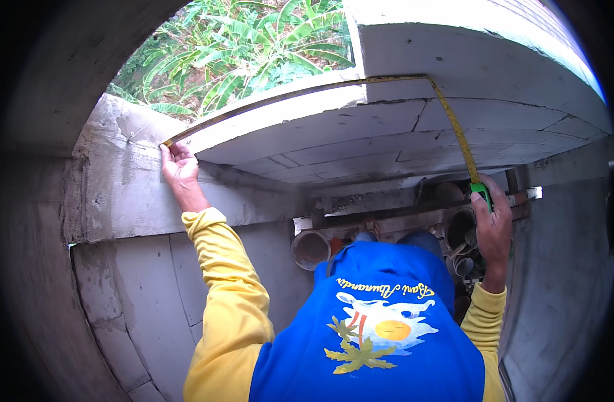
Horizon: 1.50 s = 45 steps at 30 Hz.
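A yellow tape measure is stretched across the top of the pale block wall point(333, 144). My left hand point(181, 173) pinches the end of its blade point(287, 96) against the corner where the wall meets a grey concrete column point(119, 134). The blade runs along the wall's upper edge, folds sharply over a taller block section, then slants down to the green case point(480, 193). My right hand point(496, 224) is wrapped around that case, lower and to the right. Both arms are in yellow sleeves, raised and spread apart.
Below the wall stand a round bucket point(311, 249), a dark bucket point(461, 226) and small containers, near a horizontal wooden plank point(394, 218). Block walls close in on the left point(146, 288) and right point(561, 268). Green plants point(253, 47) show beyond the opening.
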{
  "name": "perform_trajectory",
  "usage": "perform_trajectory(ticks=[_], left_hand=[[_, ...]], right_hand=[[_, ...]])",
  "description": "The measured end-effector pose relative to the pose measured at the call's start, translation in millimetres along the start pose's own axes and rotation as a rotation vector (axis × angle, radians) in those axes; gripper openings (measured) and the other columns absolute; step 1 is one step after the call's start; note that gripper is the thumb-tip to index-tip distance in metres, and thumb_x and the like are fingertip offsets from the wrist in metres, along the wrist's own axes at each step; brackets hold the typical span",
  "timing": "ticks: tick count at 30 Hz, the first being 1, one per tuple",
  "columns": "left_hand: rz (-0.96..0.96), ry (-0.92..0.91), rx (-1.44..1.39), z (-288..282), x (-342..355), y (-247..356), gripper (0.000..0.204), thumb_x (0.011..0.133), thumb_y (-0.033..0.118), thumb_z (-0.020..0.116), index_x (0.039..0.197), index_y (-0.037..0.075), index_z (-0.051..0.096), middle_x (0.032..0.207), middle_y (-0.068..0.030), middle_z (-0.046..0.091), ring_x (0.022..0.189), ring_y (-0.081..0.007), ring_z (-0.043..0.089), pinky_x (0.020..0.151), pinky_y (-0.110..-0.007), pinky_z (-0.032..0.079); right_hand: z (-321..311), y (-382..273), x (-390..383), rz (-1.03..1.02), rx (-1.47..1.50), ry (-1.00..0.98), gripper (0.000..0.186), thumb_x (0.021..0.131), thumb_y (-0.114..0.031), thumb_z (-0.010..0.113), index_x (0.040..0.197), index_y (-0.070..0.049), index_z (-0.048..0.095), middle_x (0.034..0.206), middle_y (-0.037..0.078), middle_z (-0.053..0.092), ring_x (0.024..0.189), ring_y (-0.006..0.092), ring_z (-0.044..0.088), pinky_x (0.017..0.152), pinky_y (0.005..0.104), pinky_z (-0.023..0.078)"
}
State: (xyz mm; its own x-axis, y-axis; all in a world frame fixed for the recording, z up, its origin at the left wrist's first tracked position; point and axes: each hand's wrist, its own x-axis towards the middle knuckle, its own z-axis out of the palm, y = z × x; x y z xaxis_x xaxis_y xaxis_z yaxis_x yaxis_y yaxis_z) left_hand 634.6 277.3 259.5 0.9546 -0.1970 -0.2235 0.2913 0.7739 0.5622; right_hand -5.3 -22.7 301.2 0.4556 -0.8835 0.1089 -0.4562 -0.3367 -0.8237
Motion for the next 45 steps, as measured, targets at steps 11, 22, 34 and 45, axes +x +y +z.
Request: perform_trajectory(ticks=[11, 22, 34, 45], left_hand=[[0.009, 0.043, -0.008, -4, 4, 5, 0.021, 0.096, 0.02, 0.078, 0.105, 0.003, 0.071, 0.094, -0.0052, 0.074, 0.088, -0.0184, 0.072, 0.083, -0.036, 0.065], [-0.093, -0.105, -0.033, -45, 24, 25, 0.022, 0.098, 0.023, 0.075, 0.104, 0.003, 0.071, 0.098, -0.0068, 0.075, 0.087, -0.0197, 0.071, 0.082, -0.037, 0.062], [-0.247, -0.222, 0.425, -51, -139, -98, 0.024, 0.109, 0.023, 0.061, 0.127, 0.008, 0.067, 0.113, -0.0014, 0.072, 0.105, -0.0127, 0.069, 0.087, -0.025, 0.054], [-0.935, -0.769, 1.128, -28, -357, -264, 0.039, 0.1, 0.02, 0.073, 0.133, -0.002, 0.066, 0.101, -0.0095, 0.076, 0.093, -0.0154, 0.073, 0.082, -0.031, 0.06]], right_hand=[[2, -2, 3, -0.099, -0.083, 0.053, 0.037, 0.098, -0.02, 0.066, 0.129, 0.001, 0.065, 0.111, 0.021, 0.068, 0.101, 0.0338, 0.066, 0.093, 0.0413, 0.051], [-27, 36, -12, -0.016, -0.076, -0.16, 0.043, 0.093, -0.027, 0.075, 0.126, 0.0, 0.068, 0.115, 0.022, 0.07, 0.107, 0.0357, 0.068, 0.095, 0.042, 0.052], [-33, 96, -67, 0.31, -0.052, -0.601, 0.071, 0.087, -0.047, 0.081, 0.142, -0.007, 0.061, 0.125, 0.021, 0.071, 0.114, 0.0322, 0.07, 0.101, 0.0416, 0.053], [63, 59, -51, 0.199, -0.037, -0.559, 0.078, 0.089, -0.046, 0.08, 0.146, -0.005, 0.047, 0.119, 0.028, 0.067, 0.114, 0.0415, 0.067, 0.099, 0.0466, 0.052]])
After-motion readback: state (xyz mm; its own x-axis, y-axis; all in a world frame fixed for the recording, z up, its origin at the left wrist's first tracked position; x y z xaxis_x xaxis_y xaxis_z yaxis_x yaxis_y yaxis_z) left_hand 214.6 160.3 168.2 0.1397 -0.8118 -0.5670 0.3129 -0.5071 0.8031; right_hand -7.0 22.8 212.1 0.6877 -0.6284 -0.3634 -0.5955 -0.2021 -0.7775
